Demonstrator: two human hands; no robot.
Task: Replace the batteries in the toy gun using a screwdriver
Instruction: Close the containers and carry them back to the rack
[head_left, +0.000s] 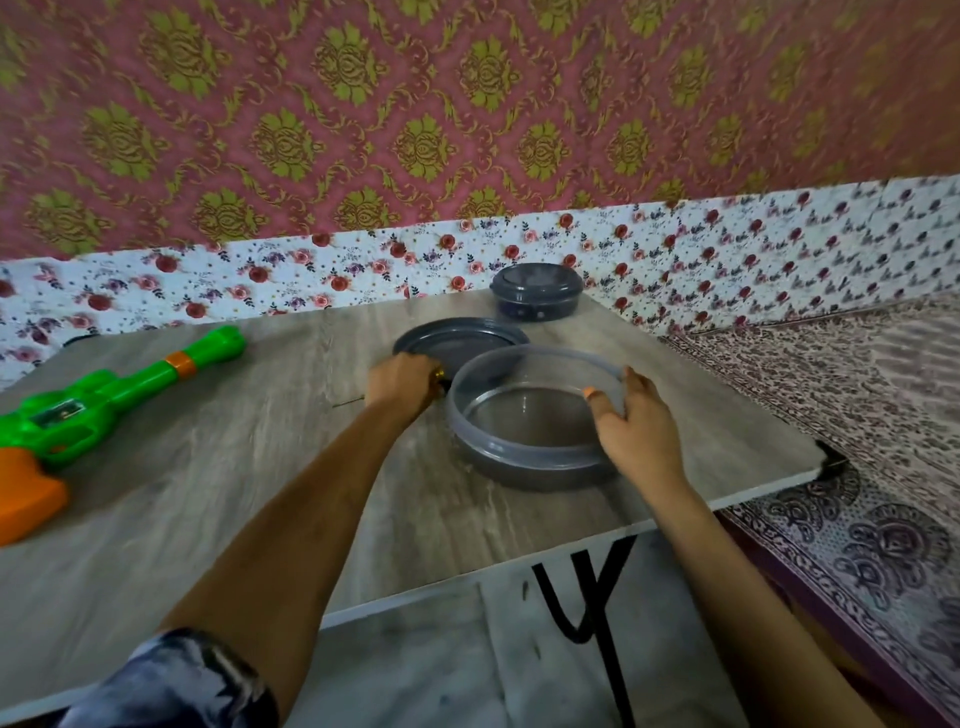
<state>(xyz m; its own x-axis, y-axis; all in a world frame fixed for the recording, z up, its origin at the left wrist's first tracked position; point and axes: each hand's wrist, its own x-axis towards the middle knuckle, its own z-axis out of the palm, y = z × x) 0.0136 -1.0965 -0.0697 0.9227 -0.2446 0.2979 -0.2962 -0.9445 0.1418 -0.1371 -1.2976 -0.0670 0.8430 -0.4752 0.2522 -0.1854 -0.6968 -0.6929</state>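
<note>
Two containers (519, 460) (537, 293), one lid (457, 338), one gun (104, 400)
</note>
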